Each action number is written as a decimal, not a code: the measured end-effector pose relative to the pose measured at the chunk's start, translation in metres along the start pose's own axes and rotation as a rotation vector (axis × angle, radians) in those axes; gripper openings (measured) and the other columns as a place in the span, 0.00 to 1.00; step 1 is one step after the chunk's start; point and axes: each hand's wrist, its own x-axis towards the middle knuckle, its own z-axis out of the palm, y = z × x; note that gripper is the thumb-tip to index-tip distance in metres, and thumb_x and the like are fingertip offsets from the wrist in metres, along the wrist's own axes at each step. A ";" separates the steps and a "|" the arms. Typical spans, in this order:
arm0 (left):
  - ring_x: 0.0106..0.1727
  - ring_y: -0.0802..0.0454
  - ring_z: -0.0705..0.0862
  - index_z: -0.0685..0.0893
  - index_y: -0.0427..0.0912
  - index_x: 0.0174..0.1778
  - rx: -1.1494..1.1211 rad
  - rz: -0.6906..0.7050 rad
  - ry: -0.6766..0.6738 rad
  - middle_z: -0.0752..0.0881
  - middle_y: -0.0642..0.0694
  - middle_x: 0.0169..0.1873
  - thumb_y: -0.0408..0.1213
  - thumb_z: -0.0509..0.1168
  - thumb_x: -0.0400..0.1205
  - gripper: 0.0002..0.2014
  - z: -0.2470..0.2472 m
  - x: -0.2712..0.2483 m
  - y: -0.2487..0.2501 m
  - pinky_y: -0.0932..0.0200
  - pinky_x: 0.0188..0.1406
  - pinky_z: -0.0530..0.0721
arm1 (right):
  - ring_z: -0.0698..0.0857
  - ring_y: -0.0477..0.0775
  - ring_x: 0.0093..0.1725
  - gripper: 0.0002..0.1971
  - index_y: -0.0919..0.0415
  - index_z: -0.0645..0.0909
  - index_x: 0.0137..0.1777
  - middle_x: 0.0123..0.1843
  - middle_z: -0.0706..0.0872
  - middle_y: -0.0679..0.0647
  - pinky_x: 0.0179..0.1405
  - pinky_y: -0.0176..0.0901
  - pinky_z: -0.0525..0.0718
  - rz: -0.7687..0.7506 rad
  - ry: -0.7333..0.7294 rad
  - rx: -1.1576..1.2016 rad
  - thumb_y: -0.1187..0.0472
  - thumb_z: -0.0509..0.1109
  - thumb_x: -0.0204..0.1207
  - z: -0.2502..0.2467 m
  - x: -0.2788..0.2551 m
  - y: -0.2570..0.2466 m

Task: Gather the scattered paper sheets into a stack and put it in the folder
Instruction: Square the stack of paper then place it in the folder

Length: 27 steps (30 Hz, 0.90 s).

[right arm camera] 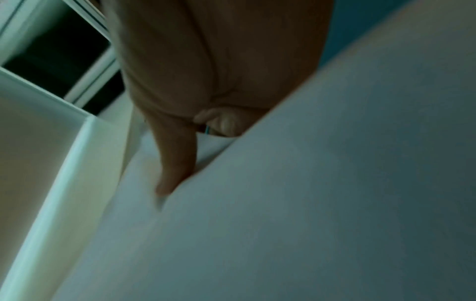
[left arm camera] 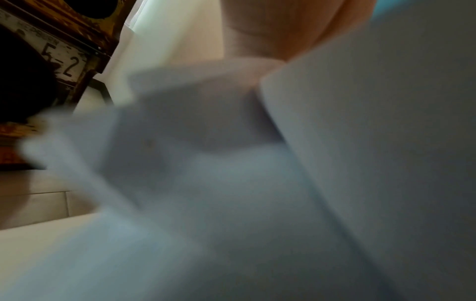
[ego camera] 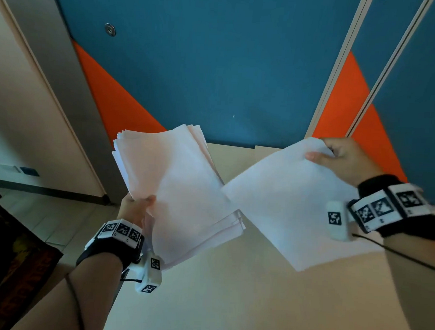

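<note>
A loose stack of white paper sheets [ego camera: 180,188] hangs in the air above the table's left side, its edges fanned and uneven. My left hand [ego camera: 136,208] grips its near left corner, thumb on top. In the left wrist view the stack [left arm camera: 257,183] fills the picture, blurred. My right hand [ego camera: 337,158] pinches the far corner of a separate white sheet [ego camera: 292,201] held over the table to the right, its left tip meeting the stack. The right wrist view shows the fingers [right arm camera: 177,158] under that sheet [right arm camera: 335,183]. No folder is in view.
A pale beige table [ego camera: 230,291] lies below both hands. A blue and orange panelled wall [ego camera: 216,76] stands just behind it. On the left are a tiled floor and a dark patterned object [ego camera: 9,267].
</note>
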 end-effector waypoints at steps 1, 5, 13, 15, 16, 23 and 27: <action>0.57 0.34 0.83 0.80 0.32 0.59 -0.007 0.008 -0.005 0.84 0.38 0.43 0.22 0.65 0.78 0.14 0.004 -0.002 0.001 0.37 0.63 0.79 | 0.86 0.47 0.34 0.09 0.66 0.85 0.42 0.36 0.91 0.55 0.40 0.46 0.86 0.005 -0.051 0.021 0.58 0.73 0.72 -0.006 0.001 -0.008; 0.51 0.38 0.82 0.78 0.29 0.61 -0.054 0.029 -0.069 0.84 0.35 0.46 0.19 0.63 0.78 0.15 0.028 -0.018 0.008 0.44 0.57 0.80 | 0.86 0.42 0.29 0.03 0.63 0.84 0.40 0.31 0.90 0.48 0.34 0.35 0.85 0.029 -0.166 0.163 0.65 0.71 0.74 0.003 0.009 -0.025; 0.40 0.41 0.88 0.84 0.30 0.50 -0.010 0.040 -0.320 0.88 0.37 0.38 0.19 0.66 0.74 0.10 0.064 -0.040 0.011 0.51 0.36 0.86 | 0.86 0.51 0.34 0.04 0.59 0.82 0.39 0.38 0.87 0.54 0.46 0.48 0.84 0.243 0.035 0.542 0.62 0.71 0.75 0.061 0.029 0.001; 0.43 0.37 0.88 0.85 0.30 0.47 0.036 0.013 -0.372 0.89 0.34 0.39 0.26 0.69 0.68 0.12 0.069 -0.043 0.010 0.44 0.43 0.87 | 0.85 0.51 0.37 0.05 0.55 0.80 0.39 0.40 0.86 0.52 0.48 0.47 0.83 0.264 0.098 0.532 0.61 0.71 0.76 0.069 0.033 0.005; 0.43 0.37 0.86 0.85 0.29 0.46 0.067 0.005 -0.378 0.87 0.33 0.38 0.29 0.68 0.66 0.13 0.072 -0.044 0.008 0.42 0.44 0.84 | 0.84 0.52 0.39 0.05 0.55 0.80 0.39 0.41 0.86 0.53 0.49 0.47 0.82 0.266 0.114 0.503 0.61 0.70 0.77 0.073 0.034 0.006; 0.43 0.41 0.86 0.85 0.38 0.43 0.060 -0.039 -0.466 0.91 0.42 0.34 0.42 0.66 0.76 0.11 0.091 -0.066 0.007 0.51 0.45 0.83 | 0.83 0.55 0.48 0.11 0.64 0.81 0.58 0.50 0.85 0.55 0.46 0.40 0.79 0.247 0.160 0.305 0.63 0.69 0.77 0.088 0.034 0.030; 0.55 0.52 0.87 0.84 0.51 0.58 -0.105 -0.154 -0.614 0.90 0.48 0.53 0.62 0.44 0.83 0.28 0.094 -0.076 0.012 0.53 0.56 0.82 | 0.82 0.57 0.49 0.11 0.65 0.82 0.57 0.51 0.86 0.58 0.50 0.41 0.78 0.271 0.297 0.207 0.65 0.69 0.75 0.090 0.030 0.040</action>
